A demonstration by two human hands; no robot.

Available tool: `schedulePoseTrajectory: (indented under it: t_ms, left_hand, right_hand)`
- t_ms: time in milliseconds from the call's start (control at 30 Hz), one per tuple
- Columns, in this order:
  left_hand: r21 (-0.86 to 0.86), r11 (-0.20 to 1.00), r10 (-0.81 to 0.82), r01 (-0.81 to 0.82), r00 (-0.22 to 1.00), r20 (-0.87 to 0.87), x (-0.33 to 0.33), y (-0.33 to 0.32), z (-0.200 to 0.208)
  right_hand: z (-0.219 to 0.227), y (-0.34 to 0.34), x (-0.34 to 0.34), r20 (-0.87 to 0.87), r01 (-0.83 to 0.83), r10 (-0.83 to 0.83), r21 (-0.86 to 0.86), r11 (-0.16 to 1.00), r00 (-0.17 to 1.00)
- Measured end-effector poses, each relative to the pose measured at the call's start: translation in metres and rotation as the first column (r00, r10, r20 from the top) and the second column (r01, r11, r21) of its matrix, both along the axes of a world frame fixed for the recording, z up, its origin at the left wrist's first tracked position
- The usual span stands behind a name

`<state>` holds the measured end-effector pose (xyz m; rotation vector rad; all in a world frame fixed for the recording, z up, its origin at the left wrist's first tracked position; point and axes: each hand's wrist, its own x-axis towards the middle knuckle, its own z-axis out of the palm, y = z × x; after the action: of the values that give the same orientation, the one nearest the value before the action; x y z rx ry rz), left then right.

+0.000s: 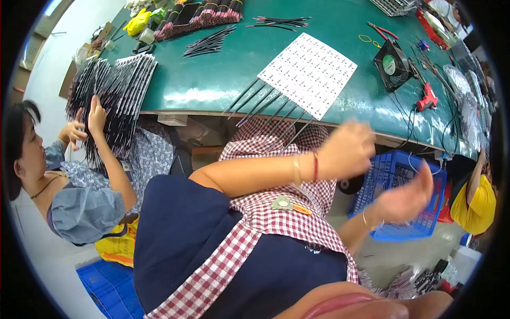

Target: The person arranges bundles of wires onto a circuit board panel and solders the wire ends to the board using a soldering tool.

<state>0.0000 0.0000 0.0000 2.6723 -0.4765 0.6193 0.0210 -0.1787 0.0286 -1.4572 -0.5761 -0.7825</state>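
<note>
Hands first: my left hand (pixel 348 149) is blurred, loosely curled just below the table edge (pixel 212 114), right at the tips of the black wire leads (pixel 265 109) that hang off the white LED panel (pixel 308 74). I can't tell whether the fingers are pinching a lead or just brushing past, the blur eats it. My right hand (pixel 406 199) is lower, in front of the blue plastic crate (pixel 396 175), fingers spread and holding nothing I can see. The panel itself sits flat on the green table, near the edge, with its leads fanning out over the lip toward me. If you ask me, the trick here is to grab the leads close to the board instead of at the tips, so the solder joints don't take the pull, and to keep the panel flat while sliding it. Also worth watching the small black fan (pixel 392 65) and the red tool (pixel 427 98) to the right, since their cables trail near the panel's corner. A co-worker's hand (pixel 96 114) on my left is busy with a stack of similar panels (pixel 114 85), well apart from mine.
</note>
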Motion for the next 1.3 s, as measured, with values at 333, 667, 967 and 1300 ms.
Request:
schedulePoseTrajectory:
  t_ms: [333, 667, 967, 1300]
  left_hand:
    - [0.332, 0.936, 0.218, -0.119, 0.934, -0.281, -0.032, 0.128, -0.024]
    - [0.017, 1.0, -0.004, 0.014, 0.87, -0.493, -0.006, 0.298, 0.054]
    - [0.314, 0.497, 0.833, -0.809, 0.345, -0.432, 0.176, 0.548, 0.007]
    - [-0.922, -0.04, -0.172, -0.386, 0.911, -0.374, 0.125, 0.513, 0.064]
  right_hand:
    - [-0.091, 0.179, 0.153, -0.147, -0.058, -0.165, -0.89, 0.452, 0.975]
    - [-0.065, 0.201, 0.007, -0.171, -0.102, -0.421, -0.978, 0.181, 0.891]
    - [-0.051, 0.199, -0.003, -0.254, -0.146, -0.532, -0.96, 0.238, 0.807]
    - [0.02, 0.208, 0.053, -0.216, -0.003, -0.326, -0.837, 0.547, 0.92]
